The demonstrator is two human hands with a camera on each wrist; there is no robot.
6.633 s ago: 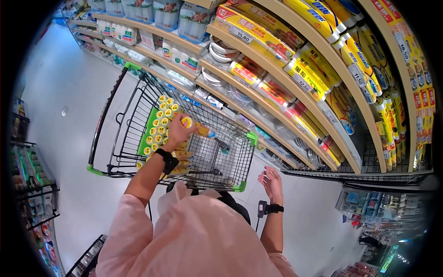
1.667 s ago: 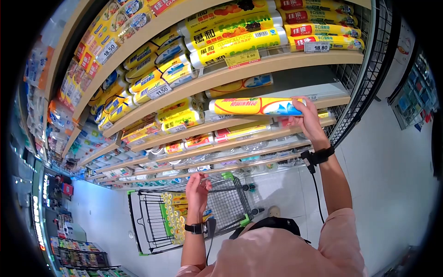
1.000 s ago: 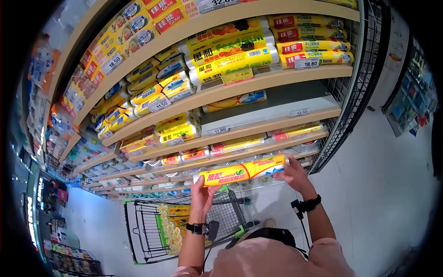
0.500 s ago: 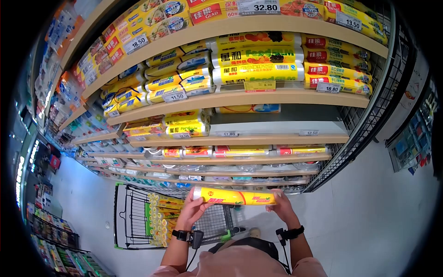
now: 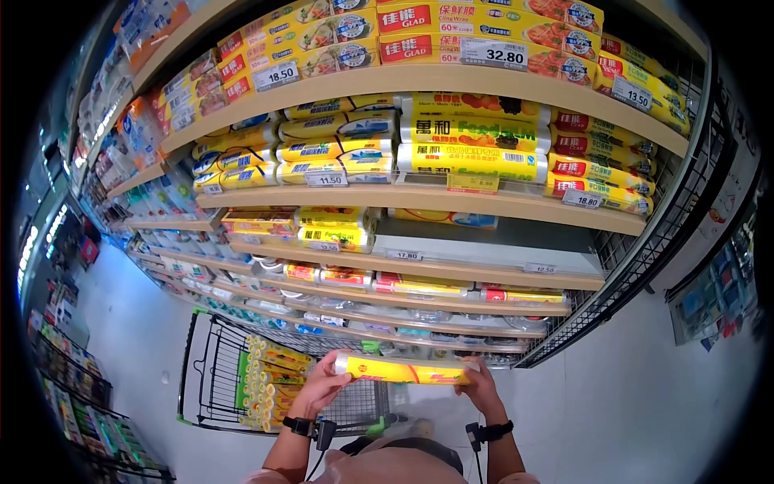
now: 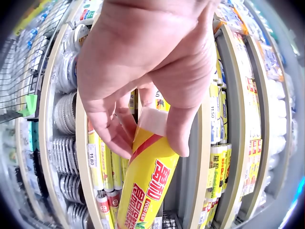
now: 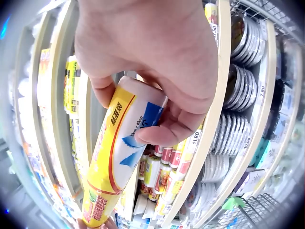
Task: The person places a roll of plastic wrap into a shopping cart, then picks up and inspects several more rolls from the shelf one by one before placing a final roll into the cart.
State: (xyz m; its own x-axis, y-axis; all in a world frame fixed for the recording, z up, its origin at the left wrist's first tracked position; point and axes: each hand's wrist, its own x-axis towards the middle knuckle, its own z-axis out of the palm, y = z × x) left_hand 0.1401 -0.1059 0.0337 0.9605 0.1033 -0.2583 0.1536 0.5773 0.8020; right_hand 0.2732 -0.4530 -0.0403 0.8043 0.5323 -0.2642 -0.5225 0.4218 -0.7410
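Between 2 curled hands [image 5: 321,385] [image 5: 481,389], above the wire cart [image 5: 270,379], 1 smooth yellow cylindrical roll [image 5: 403,370].

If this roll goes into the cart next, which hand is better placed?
Probably the left hand: it holds the roll nearer the cart; the right hand holds its far end.

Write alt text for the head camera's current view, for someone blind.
Two hands, left and right, hold a yellow roll by its ends, before curved shop shelves. A shopping cart holding similar rolls stands lower left.
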